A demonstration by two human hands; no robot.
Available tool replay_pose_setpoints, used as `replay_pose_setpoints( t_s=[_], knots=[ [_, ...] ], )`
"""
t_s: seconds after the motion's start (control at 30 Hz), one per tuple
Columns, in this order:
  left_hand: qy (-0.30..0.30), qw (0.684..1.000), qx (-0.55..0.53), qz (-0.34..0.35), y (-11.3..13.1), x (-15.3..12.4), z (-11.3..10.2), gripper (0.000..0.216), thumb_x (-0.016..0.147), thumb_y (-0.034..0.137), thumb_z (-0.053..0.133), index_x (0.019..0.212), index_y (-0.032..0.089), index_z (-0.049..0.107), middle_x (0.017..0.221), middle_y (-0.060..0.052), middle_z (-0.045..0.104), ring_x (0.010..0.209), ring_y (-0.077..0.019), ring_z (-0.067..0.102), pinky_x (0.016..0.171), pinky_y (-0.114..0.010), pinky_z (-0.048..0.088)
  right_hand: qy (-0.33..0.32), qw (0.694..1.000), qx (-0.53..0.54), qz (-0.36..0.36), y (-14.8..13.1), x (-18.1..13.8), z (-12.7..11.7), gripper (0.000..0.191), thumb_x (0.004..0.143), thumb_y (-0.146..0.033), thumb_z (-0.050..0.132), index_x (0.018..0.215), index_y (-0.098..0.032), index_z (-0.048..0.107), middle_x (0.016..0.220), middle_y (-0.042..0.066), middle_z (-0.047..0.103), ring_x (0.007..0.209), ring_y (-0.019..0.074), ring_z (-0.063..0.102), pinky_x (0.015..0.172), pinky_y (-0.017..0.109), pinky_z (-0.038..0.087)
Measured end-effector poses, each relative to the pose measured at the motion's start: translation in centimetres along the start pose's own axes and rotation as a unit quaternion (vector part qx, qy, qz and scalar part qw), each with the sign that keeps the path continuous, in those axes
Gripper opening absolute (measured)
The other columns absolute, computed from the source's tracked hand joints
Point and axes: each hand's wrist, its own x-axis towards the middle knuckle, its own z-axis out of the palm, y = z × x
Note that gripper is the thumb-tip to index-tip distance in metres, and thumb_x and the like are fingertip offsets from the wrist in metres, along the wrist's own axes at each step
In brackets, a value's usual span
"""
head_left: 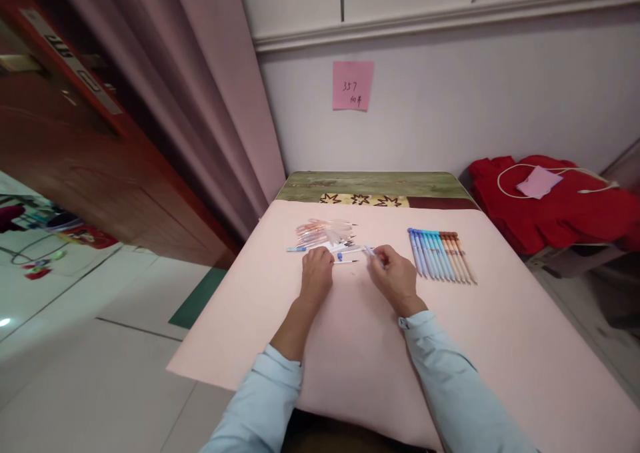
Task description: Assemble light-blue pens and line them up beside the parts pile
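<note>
My left hand (317, 272) is closed at the near edge of a loose pile of pen parts (325, 232). From its fingertips a thin white pen refill (347, 262) with a dark tip points right. My right hand (395, 273) pinches a pale pen barrel (369, 250) that slants up to the left. Between the hands lies a small blue pen piece (340, 257). Clear pinkish barrels, white refills and a blue-ended part (296, 249) make up the pile. Right of my right hand, several finished-looking pens (443, 256) form a row, shading from blue to brown.
A pale pink sheet (360, 353) covers the table, whose green patterned end (375, 183) shows at the back. Red cloth (545, 206) with a white cable is piled at the right. A curtain (220, 86) and reddish-brown door (125, 193) stand left. A pink note (353, 85) is on the wall.
</note>
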Motion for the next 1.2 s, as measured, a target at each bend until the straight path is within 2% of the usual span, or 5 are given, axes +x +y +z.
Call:
replay_pose_setpoints(
  t_s=[0.23, 0.43, 0.93, 1.07, 1.2],
  knots=[
    [0.017, 0.997, -0.065, -0.033, 0.0, -0.5, -1.2, 0.013, 0.089, 0.015, 0.044, 0.085, 0.023, 0.053, 0.086, -0.006, 0.06, 0.087, -0.0248, 0.051, 0.083, -0.038, 0.032, -0.02, 0.993, 0.119, -0.001, -0.2, 0.4, -0.6, 0.024, 0.077, -0.028, 0.051, 0.089, -0.024, 0.072, 0.091, 0.001, 0.073, 0.074, 0.0184, 0.061, 0.065, 0.026, 0.042],
    [0.008, 0.995, -0.101, -0.023, 0.0, -0.4, -1.2, 0.014, 0.091, 0.019, 0.044, 0.084, 0.023, 0.054, 0.082, -0.005, 0.06, 0.084, -0.024, 0.05, 0.079, -0.036, 0.031, -0.041, 0.991, 0.116, -0.056, -0.2, 0.6, -0.6, 0.024, 0.075, -0.026, 0.052, 0.088, -0.024, 0.073, 0.089, 0.001, 0.072, 0.074, 0.018, 0.061, 0.068, 0.027, 0.044],
    [-0.005, 0.991, -0.133, -0.017, 0.3, -0.4, -1.4, 0.016, 0.091, 0.02, 0.043, 0.083, 0.023, 0.058, 0.082, -0.006, 0.061, 0.084, -0.024, 0.05, 0.081, -0.037, 0.034, -0.064, 0.989, 0.103, -0.08, -0.2, 0.5, -0.4, 0.025, 0.072, -0.023, 0.052, 0.086, -0.025, 0.073, 0.086, 0.0, 0.072, 0.067, 0.0158, 0.061, 0.066, 0.026, 0.046],
    [0.006, 0.965, -0.261, -0.025, 0.4, -0.3, -1.7, 0.013, 0.088, 0.022, 0.052, 0.083, 0.023, 0.064, 0.086, -0.006, 0.064, 0.089, -0.0238, 0.054, 0.085, -0.036, 0.038, -0.094, 0.985, 0.108, -0.098, 0.0, 0.4, -0.2, 0.023, 0.074, -0.024, 0.054, 0.086, -0.024, 0.074, 0.081, 0.0, 0.072, 0.066, 0.0158, 0.061, 0.066, 0.026, 0.046],
    [0.028, 0.902, -0.407, -0.143, 0.2, -0.3, -1.9, 0.011, 0.08, 0.027, 0.066, 0.088, 0.02, 0.067, 0.086, -0.004, 0.065, 0.08, -0.0187, 0.059, 0.077, -0.03, 0.043, -0.127, 0.973, 0.17, -0.087, 0.5, 0.2, 0.1, 0.025, 0.077, -0.03, 0.057, 0.093, -0.022, 0.074, 0.084, 0.002, 0.074, 0.071, 0.0174, 0.064, 0.066, 0.026, 0.048]
  ],
)
